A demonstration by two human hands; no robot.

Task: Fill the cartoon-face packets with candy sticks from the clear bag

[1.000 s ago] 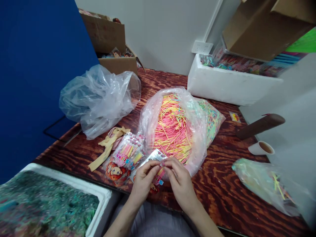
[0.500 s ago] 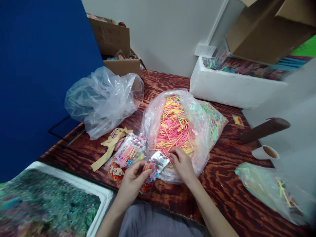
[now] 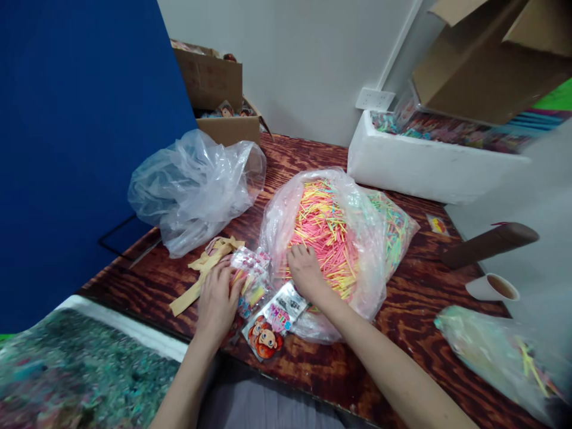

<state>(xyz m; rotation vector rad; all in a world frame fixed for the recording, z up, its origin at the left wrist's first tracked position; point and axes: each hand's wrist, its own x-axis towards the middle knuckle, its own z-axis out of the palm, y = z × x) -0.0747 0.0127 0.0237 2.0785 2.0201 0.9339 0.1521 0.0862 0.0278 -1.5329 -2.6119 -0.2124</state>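
Left hand [image 3: 217, 304] on packets [image 3: 255, 280], right hand [image 3: 306, 271] among sticks [image 3: 329, 235]; grips unclear. Yellow strip [image 3: 191, 295], crumpled bag [image 3: 201, 185] nearby; cup [image 3: 481, 288] rightward.

White cup [image 3: 479, 288] near brown cylinder [image 3: 491, 245], wall socket [image 3: 374, 99]

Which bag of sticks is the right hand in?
The wide-open bag, mostly pink and yellow; the greener bag behind and small bag at far right lie untouched.
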